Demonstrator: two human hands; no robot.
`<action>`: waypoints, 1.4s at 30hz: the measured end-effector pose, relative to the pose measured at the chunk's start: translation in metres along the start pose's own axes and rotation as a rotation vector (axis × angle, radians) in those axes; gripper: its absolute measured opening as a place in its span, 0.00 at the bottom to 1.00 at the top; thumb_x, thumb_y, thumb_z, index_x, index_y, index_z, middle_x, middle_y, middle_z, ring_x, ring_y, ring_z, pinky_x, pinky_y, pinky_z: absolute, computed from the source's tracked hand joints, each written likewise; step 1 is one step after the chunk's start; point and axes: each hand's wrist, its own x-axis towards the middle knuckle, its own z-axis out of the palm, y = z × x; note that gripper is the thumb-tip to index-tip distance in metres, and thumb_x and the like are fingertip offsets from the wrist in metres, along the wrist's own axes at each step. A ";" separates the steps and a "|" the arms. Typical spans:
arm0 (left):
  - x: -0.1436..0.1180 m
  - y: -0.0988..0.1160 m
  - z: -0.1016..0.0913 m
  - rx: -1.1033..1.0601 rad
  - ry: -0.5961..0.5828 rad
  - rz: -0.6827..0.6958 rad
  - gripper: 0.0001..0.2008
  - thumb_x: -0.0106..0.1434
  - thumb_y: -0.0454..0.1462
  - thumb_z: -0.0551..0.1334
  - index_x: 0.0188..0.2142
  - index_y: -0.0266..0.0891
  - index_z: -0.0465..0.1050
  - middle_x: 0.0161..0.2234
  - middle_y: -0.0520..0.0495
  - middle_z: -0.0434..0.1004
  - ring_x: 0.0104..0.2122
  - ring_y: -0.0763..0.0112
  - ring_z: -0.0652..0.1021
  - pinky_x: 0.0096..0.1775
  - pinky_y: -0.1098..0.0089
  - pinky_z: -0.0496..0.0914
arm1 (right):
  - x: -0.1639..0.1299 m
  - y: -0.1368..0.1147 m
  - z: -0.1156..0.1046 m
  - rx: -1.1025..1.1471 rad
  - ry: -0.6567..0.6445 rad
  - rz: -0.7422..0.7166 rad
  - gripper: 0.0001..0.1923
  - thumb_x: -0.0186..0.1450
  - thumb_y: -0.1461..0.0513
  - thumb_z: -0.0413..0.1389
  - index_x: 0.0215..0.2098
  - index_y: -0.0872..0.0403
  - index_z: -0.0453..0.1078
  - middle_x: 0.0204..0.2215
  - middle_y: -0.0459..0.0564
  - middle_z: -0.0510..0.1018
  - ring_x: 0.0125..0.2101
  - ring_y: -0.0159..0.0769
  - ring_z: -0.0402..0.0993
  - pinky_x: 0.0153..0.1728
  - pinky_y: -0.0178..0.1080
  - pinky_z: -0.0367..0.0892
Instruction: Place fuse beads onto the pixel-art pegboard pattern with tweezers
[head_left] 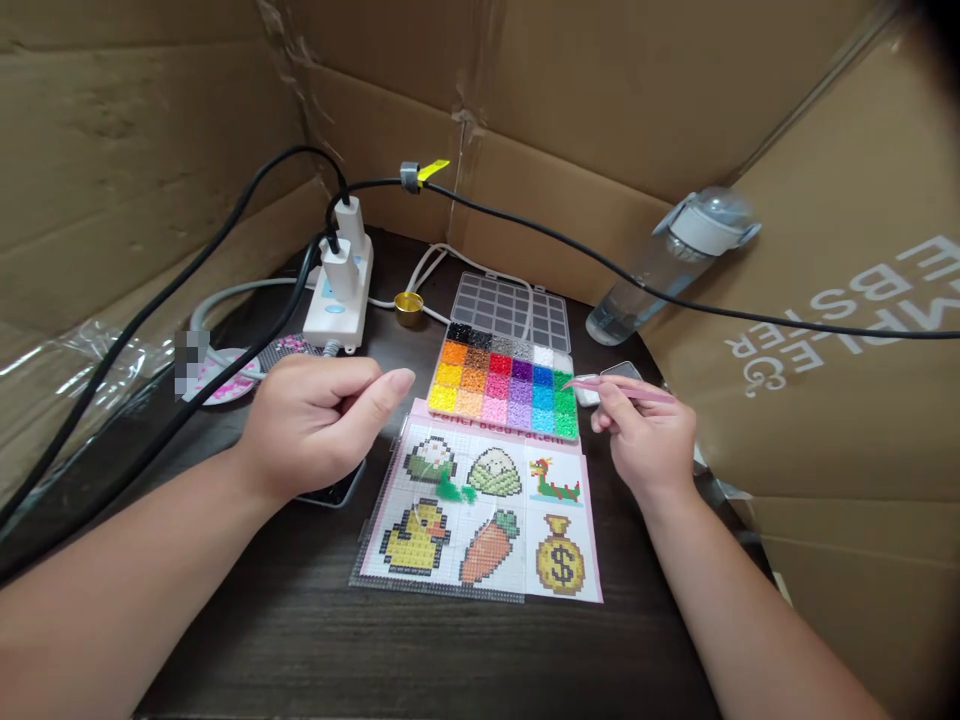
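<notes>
Pink tweezers (637,391) are pinched in my right hand (651,440). Their tips reach the green beads (564,385) at the right side of an opened bead box (504,430), sorted by colour into compartments. My left hand (307,425) is curled into a fist with the thumb out, left of the box, and I see nothing in it. In front of the box, a clear pegboard (367,560) covers the left part of a printed pattern sheet (589,590) with pixel pictures. A small patch of loose green beads (454,488) lies on the board, between the two rice shapes.
Behind stand a white power strip (352,300) with plugs and a small gold cup (409,309). A black cable (540,228) spans the scene above. A water bottle (667,260) leans at the right. Cardboard walls (390,120) enclose the dark table (420,660).
</notes>
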 end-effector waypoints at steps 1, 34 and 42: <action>0.000 0.000 0.000 -0.006 0.000 -0.004 0.24 0.59 0.34 0.61 0.14 0.35 0.49 0.14 0.57 0.45 0.14 0.84 0.52 0.17 0.74 0.49 | -0.005 -0.001 0.001 0.037 -0.091 0.036 0.09 0.61 0.58 0.60 0.33 0.55 0.78 0.30 0.52 0.81 0.18 0.27 0.65 0.19 0.35 0.64; -0.002 0.005 0.003 -0.009 -0.010 -0.079 0.25 0.60 0.34 0.61 0.14 0.36 0.47 0.15 0.57 0.43 0.16 0.83 0.51 0.18 0.73 0.48 | -0.045 -0.008 0.027 0.170 -0.648 0.270 0.06 0.60 0.60 0.62 0.32 0.53 0.80 0.20 0.47 0.77 0.15 0.24 0.63 0.15 0.31 0.58; -0.002 0.003 0.002 -0.017 -0.011 -0.078 0.24 0.60 0.34 0.61 0.14 0.35 0.48 0.15 0.57 0.44 0.16 0.84 0.51 0.18 0.73 0.48 | -0.025 0.002 0.019 0.394 -0.432 0.281 0.05 0.61 0.61 0.62 0.33 0.54 0.79 0.13 0.42 0.68 0.15 0.25 0.60 0.16 0.32 0.58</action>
